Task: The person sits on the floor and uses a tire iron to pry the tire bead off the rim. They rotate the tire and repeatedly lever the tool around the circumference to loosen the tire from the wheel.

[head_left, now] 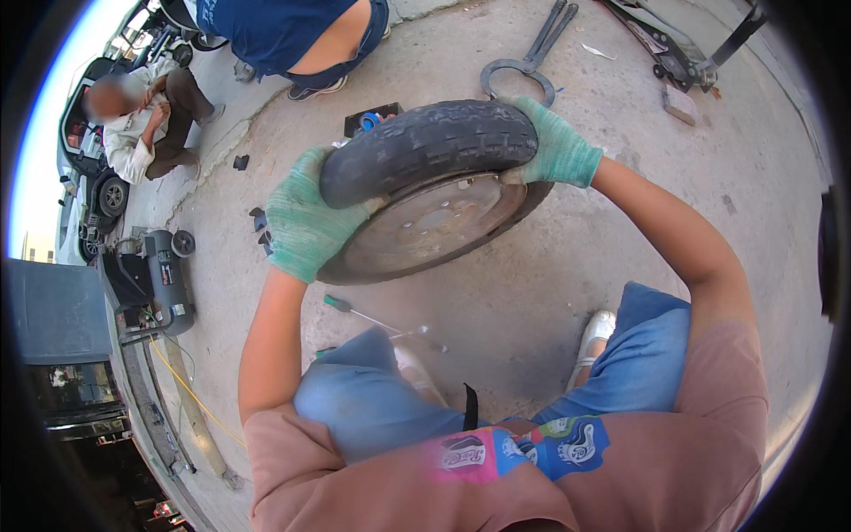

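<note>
A small wheel with a worn black tyre (430,146) stands tilted over the concrete in front of me, the rusty face of its metal rim (434,222) turned toward me. My left hand (315,213), in a green knit glove, is closed round the tyre's left side, its thumb pointing in toward the rim. On the right end of the tyre my right hand (554,146), gloved alike, grips with the thumb near the rim's edge and the fingers over the top. Between the wheel and my feet lies a screwdriver (337,303) with a green handle.
Beyond the wheel lie a large ring-jawed tool (519,75) and a dark tray (359,121) holding a blue roll. A floor jack (678,53) and a brick (680,105) are at far right. An air compressor (168,279) stands left. Two people (146,129) crouch at far left and top.
</note>
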`<state>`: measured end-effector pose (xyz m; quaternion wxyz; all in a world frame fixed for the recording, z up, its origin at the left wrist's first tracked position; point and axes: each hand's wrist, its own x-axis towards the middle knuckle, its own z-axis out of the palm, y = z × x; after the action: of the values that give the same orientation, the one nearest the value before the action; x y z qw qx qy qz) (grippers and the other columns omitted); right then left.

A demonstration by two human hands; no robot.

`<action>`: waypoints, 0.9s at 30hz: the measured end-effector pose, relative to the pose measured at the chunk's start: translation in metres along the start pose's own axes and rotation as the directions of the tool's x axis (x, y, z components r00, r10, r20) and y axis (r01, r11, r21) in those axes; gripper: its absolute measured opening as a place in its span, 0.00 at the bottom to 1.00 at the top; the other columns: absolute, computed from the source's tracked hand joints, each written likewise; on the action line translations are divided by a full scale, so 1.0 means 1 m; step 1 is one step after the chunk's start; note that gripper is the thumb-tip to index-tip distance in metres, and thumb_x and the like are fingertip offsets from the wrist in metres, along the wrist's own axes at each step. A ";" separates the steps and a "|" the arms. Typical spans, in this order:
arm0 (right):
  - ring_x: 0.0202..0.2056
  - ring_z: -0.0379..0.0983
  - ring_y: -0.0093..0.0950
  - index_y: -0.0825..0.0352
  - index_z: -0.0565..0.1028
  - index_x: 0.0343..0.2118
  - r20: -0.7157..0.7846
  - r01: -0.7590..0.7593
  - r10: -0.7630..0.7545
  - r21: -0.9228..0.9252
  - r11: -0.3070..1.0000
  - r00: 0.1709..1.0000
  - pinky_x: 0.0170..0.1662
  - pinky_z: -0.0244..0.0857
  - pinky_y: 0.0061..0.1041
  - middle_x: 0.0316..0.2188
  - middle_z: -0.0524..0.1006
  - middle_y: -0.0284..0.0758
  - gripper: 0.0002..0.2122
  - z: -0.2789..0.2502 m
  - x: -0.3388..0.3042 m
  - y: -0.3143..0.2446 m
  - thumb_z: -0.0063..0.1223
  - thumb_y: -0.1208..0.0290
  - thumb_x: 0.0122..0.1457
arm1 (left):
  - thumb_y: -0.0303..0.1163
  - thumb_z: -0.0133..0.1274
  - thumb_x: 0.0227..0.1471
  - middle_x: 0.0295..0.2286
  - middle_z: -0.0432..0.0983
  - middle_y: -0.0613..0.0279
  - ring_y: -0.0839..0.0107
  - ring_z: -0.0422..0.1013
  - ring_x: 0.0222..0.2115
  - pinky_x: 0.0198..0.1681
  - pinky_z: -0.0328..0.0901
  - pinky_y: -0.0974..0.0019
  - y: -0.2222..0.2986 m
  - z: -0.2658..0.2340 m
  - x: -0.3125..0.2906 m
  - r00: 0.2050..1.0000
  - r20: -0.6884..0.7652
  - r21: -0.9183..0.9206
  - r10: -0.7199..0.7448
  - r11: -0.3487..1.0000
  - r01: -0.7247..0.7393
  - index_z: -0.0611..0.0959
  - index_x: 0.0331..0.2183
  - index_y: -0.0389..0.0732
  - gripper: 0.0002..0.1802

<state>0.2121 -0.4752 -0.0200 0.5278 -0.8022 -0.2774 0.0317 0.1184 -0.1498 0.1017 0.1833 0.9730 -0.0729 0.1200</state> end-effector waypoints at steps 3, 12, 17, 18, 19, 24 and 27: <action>0.52 0.73 0.37 0.69 0.66 0.58 0.055 -0.060 0.066 -0.105 0.993 0.996 0.57 0.66 0.32 0.49 0.75 0.45 0.46 -0.010 -0.012 -0.027 0.78 0.65 0.32 | 0.47 0.77 0.30 0.36 0.82 0.54 0.60 0.80 0.38 0.44 0.72 0.61 0.001 0.004 -0.009 0.999 -0.042 -0.006 0.023 1.000 -0.023 0.78 0.47 0.42 0.41; 0.46 0.76 0.39 0.66 0.73 0.52 -0.160 0.206 -0.303 -0.441 0.873 0.939 0.52 0.70 0.35 0.41 0.78 0.41 0.38 -0.053 -0.033 -0.114 0.75 0.64 0.31 | 0.46 0.79 0.26 0.48 0.76 0.53 0.65 0.73 0.48 0.53 0.67 0.60 -0.007 -0.009 -0.037 0.984 -0.149 -0.187 0.092 0.975 -0.120 0.72 0.54 0.37 0.53; 0.41 0.77 0.42 0.64 0.78 0.47 0.029 0.259 -0.384 -0.783 0.566 0.923 0.48 0.70 0.38 0.37 0.79 0.40 0.32 -0.029 -0.022 -0.138 0.73 0.56 0.35 | 0.50 0.81 0.17 0.56 0.68 0.47 0.57 0.67 0.57 0.60 0.62 0.55 0.029 0.001 -0.007 0.941 -0.068 -0.281 0.332 0.898 -0.338 0.66 0.60 0.37 0.69; 0.44 0.75 0.41 0.63 0.76 0.50 0.102 0.220 -0.235 -0.801 0.557 0.967 0.50 0.69 0.38 0.41 0.78 0.40 0.37 -0.014 -0.019 -0.135 0.75 0.56 0.32 | 0.49 0.81 0.17 0.54 0.70 0.47 0.54 0.69 0.54 0.59 0.64 0.56 0.045 0.019 0.000 0.920 -0.048 -0.258 0.388 0.885 -0.387 0.66 0.60 0.35 0.68; 0.47 0.74 0.41 0.62 0.73 0.54 0.159 0.193 -0.109 -0.804 0.562 0.981 0.51 0.68 0.37 0.45 0.77 0.40 0.43 -0.001 -0.014 -0.136 0.77 0.56 0.28 | 0.47 0.80 0.18 0.51 0.72 0.46 0.51 0.72 0.51 0.57 0.66 0.57 0.059 0.026 0.005 0.897 -0.017 -0.197 0.441 0.878 -0.435 0.65 0.60 0.34 0.67; 0.53 0.70 0.44 0.64 0.68 0.60 0.111 0.268 -0.249 -0.548 0.793 0.962 0.55 0.66 0.40 0.49 0.75 0.44 0.49 -0.040 -0.005 -0.130 0.78 0.53 0.29 | 0.44 0.77 0.25 0.49 0.75 0.47 0.55 0.73 0.50 0.54 0.69 0.58 0.036 0.029 0.007 0.933 0.245 -0.307 0.262 0.934 -0.182 0.67 0.60 0.37 0.60; 0.57 0.68 0.44 0.65 0.63 0.63 0.018 0.187 -0.203 -0.472 0.862 0.979 0.61 0.63 0.39 0.53 0.72 0.47 0.53 -0.066 -0.031 -0.077 0.79 0.55 0.29 | 0.44 0.77 0.26 0.49 0.74 0.47 0.55 0.73 0.50 0.54 0.69 0.58 0.020 0.011 0.007 0.920 0.321 -0.292 0.223 0.948 -0.128 0.67 0.60 0.35 0.60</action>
<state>0.1770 -0.5222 0.0683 0.3219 -0.8745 -0.3479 -0.1029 0.1238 -0.1730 0.1008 0.2842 0.9348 -0.2073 -0.0498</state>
